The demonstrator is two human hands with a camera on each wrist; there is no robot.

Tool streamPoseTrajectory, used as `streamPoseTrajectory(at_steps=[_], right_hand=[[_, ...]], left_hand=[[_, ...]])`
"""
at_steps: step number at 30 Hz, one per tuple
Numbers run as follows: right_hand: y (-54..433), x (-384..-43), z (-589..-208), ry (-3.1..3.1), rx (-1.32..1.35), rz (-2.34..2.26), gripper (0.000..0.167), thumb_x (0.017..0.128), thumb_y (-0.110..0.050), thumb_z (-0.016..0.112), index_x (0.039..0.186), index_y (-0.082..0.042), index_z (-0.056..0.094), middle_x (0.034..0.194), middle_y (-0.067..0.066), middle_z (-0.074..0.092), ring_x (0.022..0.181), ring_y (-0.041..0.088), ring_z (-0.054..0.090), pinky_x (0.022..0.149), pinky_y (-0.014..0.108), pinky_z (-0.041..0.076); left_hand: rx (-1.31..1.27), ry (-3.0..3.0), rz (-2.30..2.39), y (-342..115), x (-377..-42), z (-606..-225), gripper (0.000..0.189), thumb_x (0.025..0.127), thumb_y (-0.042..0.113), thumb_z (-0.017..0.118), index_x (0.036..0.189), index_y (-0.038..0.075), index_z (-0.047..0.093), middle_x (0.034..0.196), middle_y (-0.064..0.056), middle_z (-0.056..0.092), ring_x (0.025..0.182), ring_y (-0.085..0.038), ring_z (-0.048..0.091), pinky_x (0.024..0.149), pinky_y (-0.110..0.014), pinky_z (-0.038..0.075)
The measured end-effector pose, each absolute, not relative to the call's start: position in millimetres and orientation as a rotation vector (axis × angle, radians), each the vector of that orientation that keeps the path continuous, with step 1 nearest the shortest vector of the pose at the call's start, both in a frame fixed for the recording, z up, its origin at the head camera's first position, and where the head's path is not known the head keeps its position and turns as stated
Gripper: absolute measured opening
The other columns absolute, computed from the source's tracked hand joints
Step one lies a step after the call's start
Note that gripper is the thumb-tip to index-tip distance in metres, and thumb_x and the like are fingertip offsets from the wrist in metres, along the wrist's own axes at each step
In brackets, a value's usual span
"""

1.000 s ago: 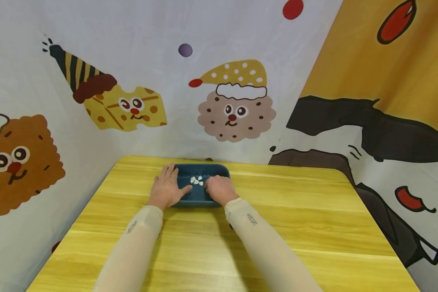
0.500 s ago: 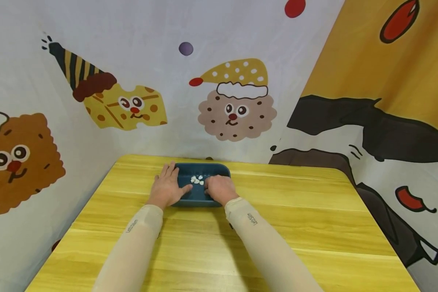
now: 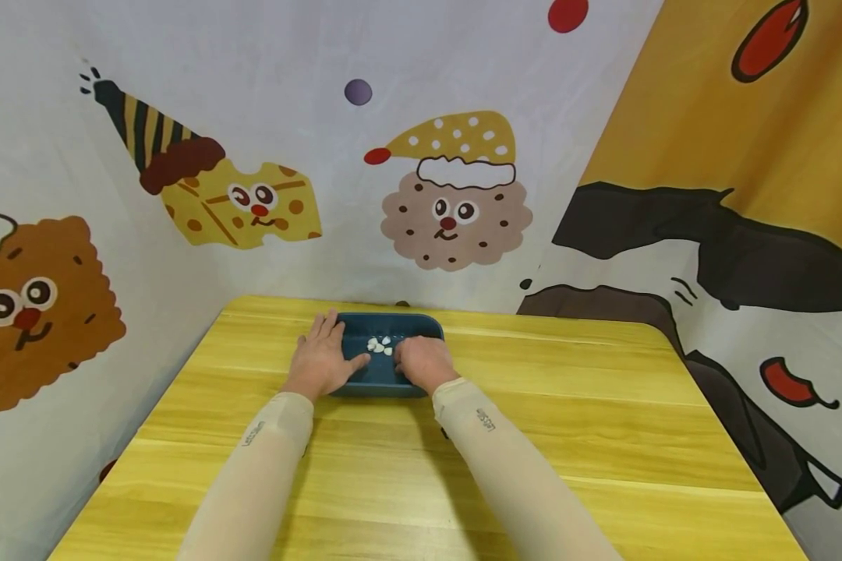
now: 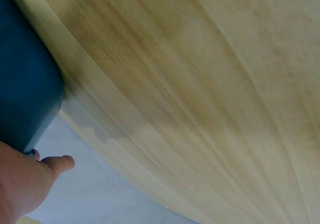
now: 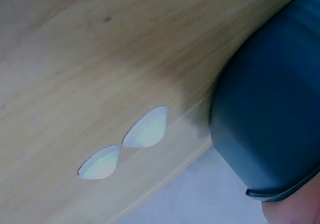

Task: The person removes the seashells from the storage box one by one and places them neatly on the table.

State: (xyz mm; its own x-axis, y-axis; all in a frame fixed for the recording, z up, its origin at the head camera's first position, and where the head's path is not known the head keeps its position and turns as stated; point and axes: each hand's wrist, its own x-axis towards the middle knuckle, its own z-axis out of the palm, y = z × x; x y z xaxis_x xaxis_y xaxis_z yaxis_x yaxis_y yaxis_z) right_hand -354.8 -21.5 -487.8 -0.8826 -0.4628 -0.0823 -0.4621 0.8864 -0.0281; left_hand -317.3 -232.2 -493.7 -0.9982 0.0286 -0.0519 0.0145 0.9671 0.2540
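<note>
A dark blue rectangular tray point(image 3: 381, 377) stands near the table's back edge, with several small white pieces point(image 3: 379, 348) lying inside it. My left hand point(image 3: 318, 363) rests on the tray's left rim, fingers straight and thumb reaching over the inside. In the left wrist view the left hand point(image 4: 22, 184) lies along the tray's blue outer wall point(image 4: 25, 74). My right hand point(image 3: 424, 363) is inside the tray's right part with curled fingers, just right of the white pieces. Its fingertips are hidden, so whether it holds something does not show.
The tray stands on a yellow wood-grain table point(image 3: 589, 405). Behind and beside it hangs a cartoon-printed cloth point(image 3: 337, 257). In the right wrist view, two pale fan-shaped patches point(image 5: 147, 129) show against the table beside the tray; what they are is unclear.
The head view has shifted very slightly. Both hands, the tray and the white pieces look unmoved.
</note>
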Motion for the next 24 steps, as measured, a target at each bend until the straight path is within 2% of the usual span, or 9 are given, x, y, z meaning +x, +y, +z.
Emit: streamPoseTrajectory(at_steps=[7,12,16,18,21,24], right_hand=[[-22.2,-353.6,-486.4,2.918,-0.738,0.049,0.02,0.104,-0.039,0.072,0.087,-0.031,0.077,0.093,-0.01,0.078,0.086,0.013,0.072,0.076,0.038,0.063],[-19.7,-352.9,-486.2,2.917,-0.794,-0.036,0.031,0.103,-0.04,0.072,0.074,-0.03,0.071,0.076,-0.011,0.069,0.072,0.011,0.063,0.064,0.034,0.053],[-17.6,-351.9,-484.7,2.903,-0.802,-0.108,0.028,0.103,-0.039,0.073,0.077,-0.03,0.072,0.075,-0.011,0.066,0.068,0.012,0.06,0.061,0.033,0.049],[-17.0,-351.5,-484.0,2.899,-0.793,-0.126,0.021,0.103,-0.039,0.074,0.083,-0.031,0.075,0.081,-0.012,0.07,0.072,0.012,0.063,0.065,0.034,0.053],[-16.1,-351.0,-483.7,2.905,-0.779,-0.151,0.011,0.103,-0.038,0.073,0.099,-0.032,0.081,0.099,-0.011,0.078,0.086,0.013,0.071,0.076,0.037,0.061],[-15.0,-350.6,-484.7,2.914,-0.763,-0.192,0.015,0.104,-0.036,0.072,0.115,-0.033,0.082,0.116,-0.012,0.08,0.102,0.014,0.074,0.09,0.039,0.063]], left_hand=[[0.04,3.054,0.396,-232.4,-317.3,-494.0,0.099,0.103,0.068,0.056,0.17,0.002,0.025,0.182,-0.016,0.002,0.169,-0.04,-0.001,0.132,-0.071,0.016],[0.04,3.052,0.404,-232.5,-316.6,-492.0,0.098,0.103,0.066,0.057,0.17,0.001,0.025,0.182,-0.016,0.002,0.169,-0.04,-0.001,0.131,-0.072,0.015],[0.038,3.049,0.396,-231.8,-316.0,-490.6,0.098,0.103,0.066,0.057,0.169,0.001,0.025,0.182,-0.017,0.003,0.169,-0.041,0.0,0.131,-0.072,0.016],[0.034,3.047,0.391,-231.6,-316.4,-490.9,0.098,0.103,0.067,0.057,0.17,0.001,0.026,0.182,-0.016,0.003,0.169,-0.04,0.0,0.132,-0.071,0.017],[0.036,3.047,0.386,-231.6,-317.2,-492.0,0.098,0.103,0.067,0.056,0.169,0.001,0.026,0.182,-0.016,0.003,0.169,-0.04,0.0,0.132,-0.071,0.017],[0.035,3.047,0.386,-231.6,-317.2,-493.5,0.1,0.103,0.068,0.056,0.17,0.001,0.024,0.182,-0.016,0.002,0.169,-0.04,0.0,0.132,-0.07,0.017]])
